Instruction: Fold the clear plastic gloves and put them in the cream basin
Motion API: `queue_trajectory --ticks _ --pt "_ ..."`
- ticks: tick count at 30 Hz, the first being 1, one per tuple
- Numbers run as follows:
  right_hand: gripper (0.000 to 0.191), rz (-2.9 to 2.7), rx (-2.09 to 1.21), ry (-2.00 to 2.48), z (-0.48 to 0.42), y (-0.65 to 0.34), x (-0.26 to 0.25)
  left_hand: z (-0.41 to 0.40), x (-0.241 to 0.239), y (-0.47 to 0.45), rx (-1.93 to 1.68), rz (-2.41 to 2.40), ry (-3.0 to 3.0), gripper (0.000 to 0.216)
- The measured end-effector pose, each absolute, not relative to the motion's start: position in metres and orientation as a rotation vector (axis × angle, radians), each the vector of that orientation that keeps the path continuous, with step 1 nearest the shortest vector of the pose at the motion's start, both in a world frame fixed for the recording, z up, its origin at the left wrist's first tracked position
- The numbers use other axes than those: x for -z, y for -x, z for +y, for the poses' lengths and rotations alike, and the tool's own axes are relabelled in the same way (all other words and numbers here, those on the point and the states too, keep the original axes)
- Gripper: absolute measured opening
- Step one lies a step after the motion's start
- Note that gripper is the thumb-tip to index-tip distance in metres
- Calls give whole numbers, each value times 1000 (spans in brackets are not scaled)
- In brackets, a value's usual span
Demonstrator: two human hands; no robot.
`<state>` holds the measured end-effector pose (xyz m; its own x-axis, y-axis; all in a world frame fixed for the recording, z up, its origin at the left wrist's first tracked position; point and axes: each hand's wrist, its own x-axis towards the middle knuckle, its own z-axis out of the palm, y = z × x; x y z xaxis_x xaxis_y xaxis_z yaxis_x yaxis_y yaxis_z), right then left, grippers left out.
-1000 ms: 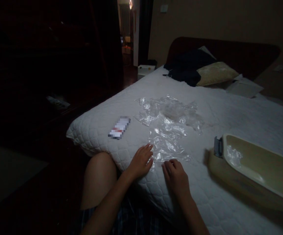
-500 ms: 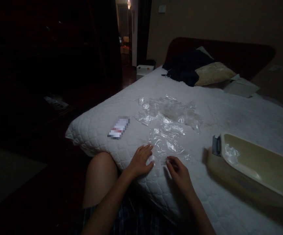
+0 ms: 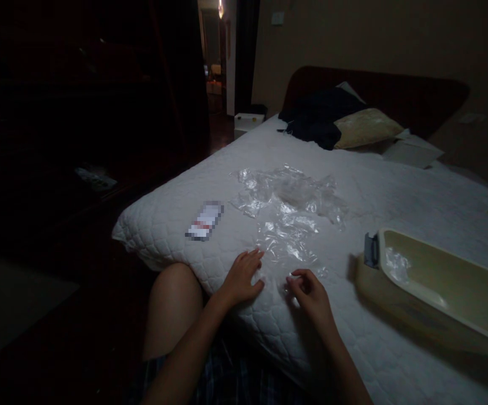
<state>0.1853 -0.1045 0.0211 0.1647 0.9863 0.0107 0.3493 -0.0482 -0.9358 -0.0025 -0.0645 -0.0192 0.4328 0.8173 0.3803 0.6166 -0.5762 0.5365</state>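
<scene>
A thin clear plastic bag [image 3: 288, 242] is spread on the white quilted bed [image 3: 176, 208] right in front of me. My left hand [image 3: 244, 277] lies open at the near left edge of the bag, its fingers stretched out. With bent fingers, my right hand [image 3: 311, 295] pinches the bag's near edge, thumb and forefinger together. More crumpled clear plastic [image 3: 294, 191] lies just beyond. On the right stands an open cream plastic storage box [image 3: 412, 306] with a grey latch, holding a small piece of clear plastic [image 3: 397, 264].
Left of the plastic lies a blurred-out phone-shaped object [image 3: 205, 221]. Dark clothing [image 3: 311, 115] and a beige cushion [image 3: 368, 128] rest near the headboard [image 3: 416, 93]. My knee [image 3: 175, 309] is against the bed's near edge.
My right hand's fingertips have drawn slightly toward me with the near edge of the plastic. The left hand stays in place. The view has shifted a little.
</scene>
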Motion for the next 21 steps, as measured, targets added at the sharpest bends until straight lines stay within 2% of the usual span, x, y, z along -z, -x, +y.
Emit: queue_trajectory --ticks 5,9,11,13,18,21 --pt "36 -1257 -1152 1594 -118 -189 -16 -64 15 8 -973 1169 -2225 59" --pt "32 -1427 -1217 1661 -125 -197 -14 -60 7 14 -1090 1102 -1939 40" --pt "29 -1568 -1083 1719 -125 -202 -20 -57 4 16 -1154 1117 -1785 29" --pt "29 -1672 -814 1797 -121 -208 -28 -55 4 16 -1230 1144 -1711 26" --pt "40 -1885 -119 1747 -104 -217 -24 -55 9 9 -1310 1315 -1916 21" --pt "51 -2083 35 1741 -99 -220 0 -60 12 6 -1081 1337 -2263 36"
